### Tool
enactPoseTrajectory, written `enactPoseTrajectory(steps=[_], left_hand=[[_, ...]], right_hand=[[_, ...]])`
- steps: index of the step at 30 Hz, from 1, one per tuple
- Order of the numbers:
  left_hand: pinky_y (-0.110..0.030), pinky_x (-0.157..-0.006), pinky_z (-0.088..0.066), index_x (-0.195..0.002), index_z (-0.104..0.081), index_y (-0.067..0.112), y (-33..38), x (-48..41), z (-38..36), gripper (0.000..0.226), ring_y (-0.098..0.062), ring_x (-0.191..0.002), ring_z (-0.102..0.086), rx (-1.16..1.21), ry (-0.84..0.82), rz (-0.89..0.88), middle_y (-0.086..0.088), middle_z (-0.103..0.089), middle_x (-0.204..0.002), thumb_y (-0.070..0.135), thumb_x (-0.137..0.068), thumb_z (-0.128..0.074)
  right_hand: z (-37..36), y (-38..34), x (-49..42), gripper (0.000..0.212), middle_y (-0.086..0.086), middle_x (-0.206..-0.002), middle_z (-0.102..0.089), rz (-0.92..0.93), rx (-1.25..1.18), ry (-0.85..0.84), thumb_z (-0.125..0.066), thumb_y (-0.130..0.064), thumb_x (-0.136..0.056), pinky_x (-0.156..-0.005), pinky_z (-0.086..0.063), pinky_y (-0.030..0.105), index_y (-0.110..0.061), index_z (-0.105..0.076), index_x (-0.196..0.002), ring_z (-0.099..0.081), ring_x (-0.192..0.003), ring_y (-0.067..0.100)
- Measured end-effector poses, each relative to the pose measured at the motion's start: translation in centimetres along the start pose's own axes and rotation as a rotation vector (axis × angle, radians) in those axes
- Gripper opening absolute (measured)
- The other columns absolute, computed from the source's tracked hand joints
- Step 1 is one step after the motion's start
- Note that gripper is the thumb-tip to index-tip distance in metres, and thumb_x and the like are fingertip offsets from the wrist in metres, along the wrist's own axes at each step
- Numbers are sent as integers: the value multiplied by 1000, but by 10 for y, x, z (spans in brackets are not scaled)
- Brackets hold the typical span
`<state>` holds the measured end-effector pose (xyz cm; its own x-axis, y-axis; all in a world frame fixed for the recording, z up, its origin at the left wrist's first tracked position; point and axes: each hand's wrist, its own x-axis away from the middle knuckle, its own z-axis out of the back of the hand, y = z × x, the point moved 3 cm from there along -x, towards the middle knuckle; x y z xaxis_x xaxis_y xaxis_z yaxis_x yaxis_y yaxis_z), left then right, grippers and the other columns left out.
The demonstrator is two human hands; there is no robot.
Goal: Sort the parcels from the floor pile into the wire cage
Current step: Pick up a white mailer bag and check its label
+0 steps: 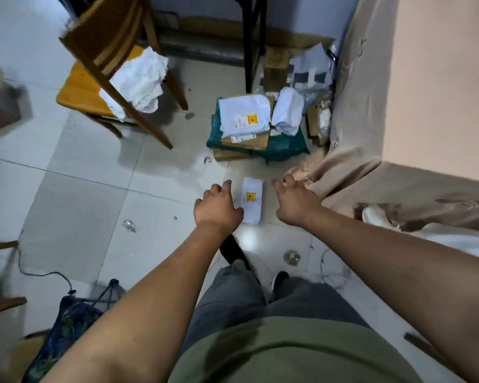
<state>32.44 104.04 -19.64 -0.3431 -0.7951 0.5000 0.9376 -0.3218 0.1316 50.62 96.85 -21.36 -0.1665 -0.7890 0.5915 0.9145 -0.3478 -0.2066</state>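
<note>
A small white parcel [251,200] with a yellow label lies flat on the tiled floor between my two hands. My left hand [217,207] hovers at its left edge, fingers spread, holding nothing. My right hand [295,201] is stretched out to its right, fingers apart and empty. Farther back sits the floor pile [257,131]: white poly bags [245,114] on brown cardboard boxes and green mailers [285,146]. No wire cage is in view.
A wooden chair [116,76] with white cloth stands at the back left. A beige draped bed [415,100] fills the right side. Black table legs [250,42] rise behind the pile. A cable [47,273] and a patterned bag [67,322] lie at lower left.
</note>
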Motion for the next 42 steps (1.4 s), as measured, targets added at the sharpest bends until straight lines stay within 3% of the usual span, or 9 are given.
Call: enactPoseTrajectory(steps=[4,8,14,20,26,30,33,38,42], left_hand=[[-45,-103,-39,-158,-22,23,-13,-72,-46,83,-31,-133,-45,6,-43,13,-10,-44,-147,44,-89,-63],[-46,-105,-38,-158,-22,21,-27,-147,-119,88,-32,-135,-44,32,-71,74,-12,-42,-150,45,-86,-66],[-42,-101,-38,-155,-27,19,-51,-259,-278,83,-30,-134,-43,110,-172,198,-11,-43,-145,41,-84,-65],[-44,-99,-42,-156,-27,18,-72,-350,-442,88,-33,-128,-49,58,-183,43,-12,-45,-145,40,-81,-69],[-46,-103,-41,-160,-17,14,-105,-413,-545,98,-34,-130,-48,113,-175,8,-12,-43,-148,42,-82,-70],[-46,-108,-39,-163,-5,14,-119,-429,-576,108,-32,-134,-44,123,-218,-10,-9,-37,-152,38,-83,-73],[-43,-107,-40,-163,-4,16,-124,-429,-577,109,-30,-134,-44,137,-228,-12,-7,-36,-152,36,-83,-74],[-44,-106,-40,-163,-10,16,-129,-426,-552,110,-31,-135,-43,153,-213,-81,-8,-37,-153,39,-78,-77],[-48,-118,-26,-164,-4,19,-128,-413,-484,130,-33,-149,-22,36,-185,-158,-11,-21,-163,49,-66,-86]], right_hand=[[-25,4,-84,76,18,-143,-36,52,45,-65,-62,-23,-86,-93,-51,48,-18,-28,-154,-44,-128,40],[-80,8,-180,95,16,-149,-31,145,242,-115,-72,-18,-79,-88,-48,43,-22,-19,-158,-40,-131,37],[-211,28,-322,97,16,-164,-16,414,597,-160,-73,-25,-84,-106,-37,46,-24,-13,-160,-26,-146,37],[-363,70,-453,97,11,-169,-8,467,695,-221,-68,-23,-90,-117,-26,48,-29,-5,-163,-12,-153,36],[-457,95,-538,121,13,-167,27,711,984,-72,-70,-43,-90,-119,4,71,-36,32,-154,13,-155,39],[-479,97,-571,135,17,-168,19,954,1187,-71,-77,-59,-78,-117,-4,75,-31,31,-155,10,-156,40],[-481,98,-579,131,18,-169,-4,1035,1156,-79,-75,-56,-81,-117,-9,73,-30,29,-156,-6,-156,40],[-467,92,-564,122,28,-158,-31,824,857,-6,-80,-39,-76,-118,-8,72,-30,5,-164,-29,-146,47],[-417,67,-519,120,30,-152,-36,520,558,27,-78,-30,-66,-117,-12,71,-28,-10,-164,-34,-142,47]])
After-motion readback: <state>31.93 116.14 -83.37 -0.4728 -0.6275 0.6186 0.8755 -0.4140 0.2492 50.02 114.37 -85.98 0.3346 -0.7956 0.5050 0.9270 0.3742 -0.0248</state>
